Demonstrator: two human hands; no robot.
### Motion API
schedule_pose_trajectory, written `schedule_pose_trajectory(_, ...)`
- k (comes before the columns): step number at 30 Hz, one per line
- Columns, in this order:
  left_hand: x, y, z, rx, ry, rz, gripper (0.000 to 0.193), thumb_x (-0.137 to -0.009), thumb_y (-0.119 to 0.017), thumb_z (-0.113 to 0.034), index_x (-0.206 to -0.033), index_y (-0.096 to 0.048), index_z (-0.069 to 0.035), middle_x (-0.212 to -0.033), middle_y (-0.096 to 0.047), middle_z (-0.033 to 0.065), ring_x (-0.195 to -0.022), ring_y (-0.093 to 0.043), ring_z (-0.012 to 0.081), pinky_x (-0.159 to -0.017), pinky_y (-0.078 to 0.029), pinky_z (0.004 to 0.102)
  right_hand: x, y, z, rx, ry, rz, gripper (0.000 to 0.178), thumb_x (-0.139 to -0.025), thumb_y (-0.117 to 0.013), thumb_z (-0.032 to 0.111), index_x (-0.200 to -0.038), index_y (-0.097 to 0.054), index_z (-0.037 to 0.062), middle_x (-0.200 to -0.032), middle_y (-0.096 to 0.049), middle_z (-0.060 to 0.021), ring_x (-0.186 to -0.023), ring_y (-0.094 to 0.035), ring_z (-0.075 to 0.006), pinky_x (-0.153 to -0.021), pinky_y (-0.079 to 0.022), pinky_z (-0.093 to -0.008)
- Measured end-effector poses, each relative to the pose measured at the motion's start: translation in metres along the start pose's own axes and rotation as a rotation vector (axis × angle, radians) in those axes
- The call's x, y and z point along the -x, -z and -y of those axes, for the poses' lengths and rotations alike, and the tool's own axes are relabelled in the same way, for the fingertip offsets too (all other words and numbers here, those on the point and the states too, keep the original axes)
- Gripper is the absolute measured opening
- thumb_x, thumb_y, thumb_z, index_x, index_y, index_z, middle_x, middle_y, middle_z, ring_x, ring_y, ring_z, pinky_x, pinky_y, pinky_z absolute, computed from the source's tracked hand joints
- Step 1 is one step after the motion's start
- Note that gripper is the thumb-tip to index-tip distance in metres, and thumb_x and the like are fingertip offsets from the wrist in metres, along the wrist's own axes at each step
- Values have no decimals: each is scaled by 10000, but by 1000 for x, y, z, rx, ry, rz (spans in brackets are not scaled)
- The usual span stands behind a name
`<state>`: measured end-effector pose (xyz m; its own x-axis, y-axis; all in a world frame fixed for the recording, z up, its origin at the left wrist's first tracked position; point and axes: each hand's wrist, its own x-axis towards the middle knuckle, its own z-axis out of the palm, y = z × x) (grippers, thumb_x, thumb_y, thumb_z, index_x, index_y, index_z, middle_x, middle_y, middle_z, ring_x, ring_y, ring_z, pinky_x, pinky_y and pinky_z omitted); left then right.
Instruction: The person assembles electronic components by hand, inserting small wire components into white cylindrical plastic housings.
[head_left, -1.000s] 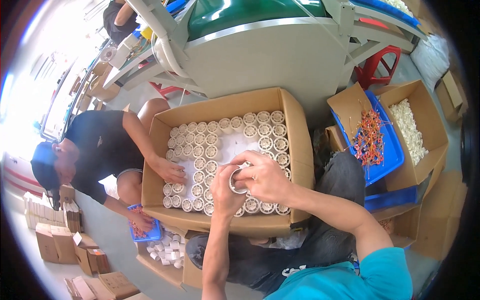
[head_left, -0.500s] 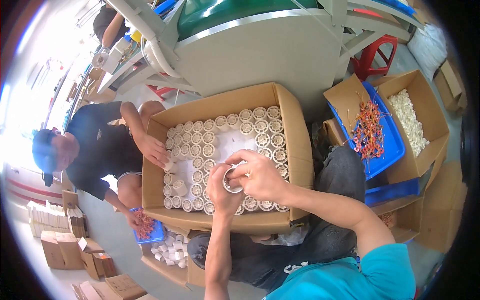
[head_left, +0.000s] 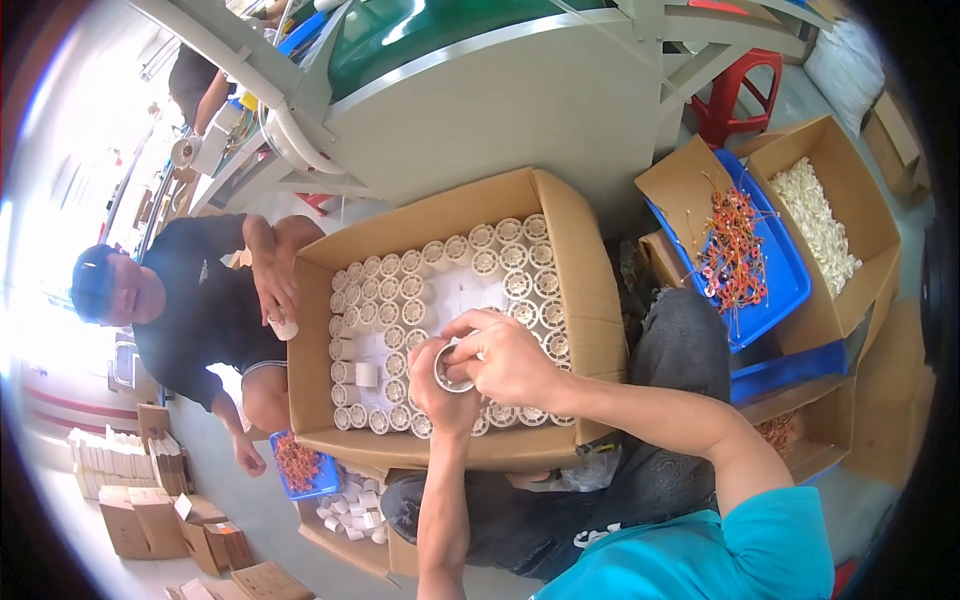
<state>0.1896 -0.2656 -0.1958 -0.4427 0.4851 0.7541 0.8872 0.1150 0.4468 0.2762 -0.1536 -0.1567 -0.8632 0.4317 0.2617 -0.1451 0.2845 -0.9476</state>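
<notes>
My left hand (head_left: pixel 434 398) is wrapped round a white round plastic housing (head_left: pixel 441 372), its open end tilted up toward me. Thumb and fingers of my right hand (head_left: pixel 505 352) are closed together and reach into that opening; whatever they pinch inside is hidden. Both hands are above a large cardboard box (head_left: pixel 590 300), which holds rows of similar white housings (head_left: pixel 413 287), most standing upright. A few, such as a loose housing (head_left: pixel 366 375), lie on their sides near the box's left part.
At left, a co-worker's hand (head_left: pixel 275 290) holds a white housing outside the box wall. Blue trays of red-orange wired parts stand at right (head_left: pixel 800 285) and lower left (head_left: pixel 328 478). Beside the right tray is a carton of white pieces (head_left: pixel 815 225). A grey machine (head_left: pixel 490 110) stands ahead.
The co-worker's upper hand has lifted from inside the box to outside its left wall with a housing. Their lower hand has left the blue tray. My hands still work at the same housing.
</notes>
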Motion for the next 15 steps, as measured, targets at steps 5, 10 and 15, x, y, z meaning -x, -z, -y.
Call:
schedule_pose_trajectory(5,-14,6,-4,48,94,143,520,-657,-793,-4,-1101,-525,-47,-1030,-632,142,-856,-627,332,-722,-516,374,-6,13,4,72,18,61,176,-736,-700,76,-899,-760,48,-1118,-656,-150,-1030,-617,-313,-925,-476,-393)
schedule_pose_trajectory(10,-75,4,10,-97,-53,181,552,-635,-838,-68,-1094,-531,-55,-1115,-587,143,-1000,-578,326,-852,-476,408,-19,31,7,-47,12,-70,258,-831,-688,181,-1061,-731,72,-1181,-604,-186,-1084,-585,-336,-949,-460,-396)
schedule_pose_trajectory(15,-204,-31,19,-26,-61,147,698,-629,-895,-160,-1200,-515,-31,-1135,-607,149,-996,-613,253,-868,-491,375,-27,44,16,-81,142,-408,364,-822,-713,103,-1175,-651,33,-1145,-592,-169,-1038,-600,-327,-894,-487,-381)
